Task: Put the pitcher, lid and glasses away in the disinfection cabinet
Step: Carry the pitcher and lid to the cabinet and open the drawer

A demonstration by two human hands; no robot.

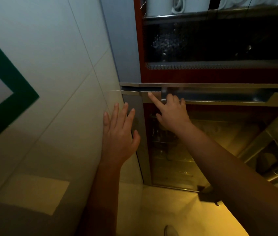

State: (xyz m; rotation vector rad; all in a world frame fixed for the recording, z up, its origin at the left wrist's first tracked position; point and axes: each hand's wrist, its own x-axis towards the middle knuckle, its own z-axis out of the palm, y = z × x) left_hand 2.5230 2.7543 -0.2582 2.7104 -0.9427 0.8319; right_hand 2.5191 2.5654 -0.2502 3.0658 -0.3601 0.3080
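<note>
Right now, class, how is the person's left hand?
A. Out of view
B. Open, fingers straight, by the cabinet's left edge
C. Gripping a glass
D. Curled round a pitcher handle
B: the left hand has its fingers straight and spread beside the left edge of the disinfection cabinet, and it holds nothing.

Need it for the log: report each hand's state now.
Left hand: open, fingers spread, holding nothing.
Right hand: index straight, others curled at the door handle; grip cannot be told.
</note>
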